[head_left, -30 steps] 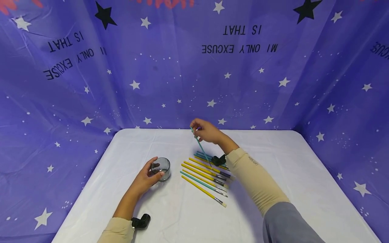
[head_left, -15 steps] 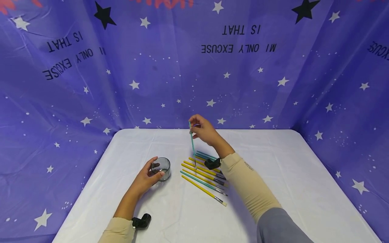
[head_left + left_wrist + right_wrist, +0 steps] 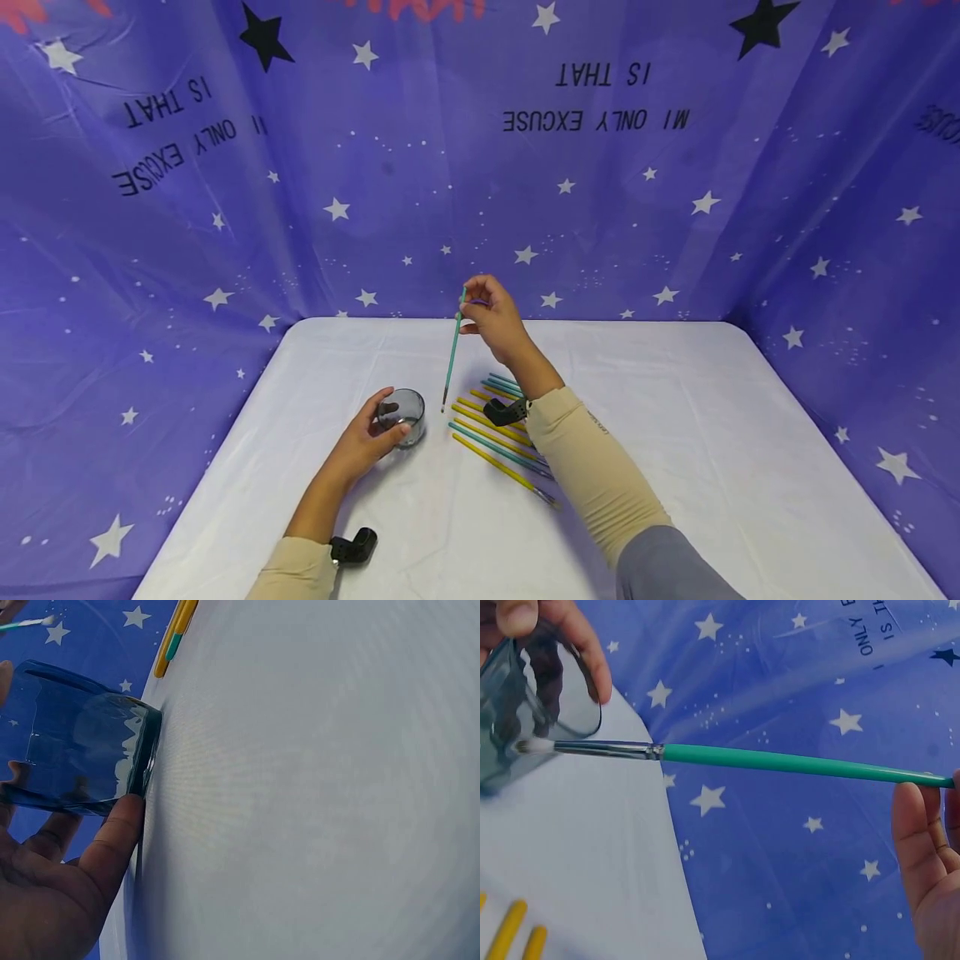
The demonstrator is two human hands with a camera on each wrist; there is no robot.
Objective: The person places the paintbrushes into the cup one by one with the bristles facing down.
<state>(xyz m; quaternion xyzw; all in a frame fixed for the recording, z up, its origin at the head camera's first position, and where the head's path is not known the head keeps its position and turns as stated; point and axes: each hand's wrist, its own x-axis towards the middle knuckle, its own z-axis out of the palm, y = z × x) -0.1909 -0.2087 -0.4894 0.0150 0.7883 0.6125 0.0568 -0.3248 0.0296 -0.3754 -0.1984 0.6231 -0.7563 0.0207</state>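
My left hand (image 3: 358, 446) holds a tinted, see-through glass (image 3: 406, 406), thumb on the near side and fingers round the far side. In the left wrist view the base of the glass (image 3: 139, 761) is right at the white tabletop. Above the table my right hand (image 3: 497, 321) pinches a green paintbrush (image 3: 453, 354) near its handle end, bristles hanging down. Those bristles are just right of the glass in the head view; they overlap it in the right wrist view, where the handle (image 3: 780, 763) runs across the picture.
Several yellow and green paintbrushes (image 3: 495, 463) lie in a slanted row right of the glass, partly covered by the right wrist and its black camera (image 3: 505, 412). A purple curtain with stars (image 3: 450, 192) hangs behind the white table (image 3: 660, 417).
My right hand has moved left and slightly up with the green paintbrush, which has swung from slanting over the row to hanging nearly upright near the glass. The left hand stays on the glass.
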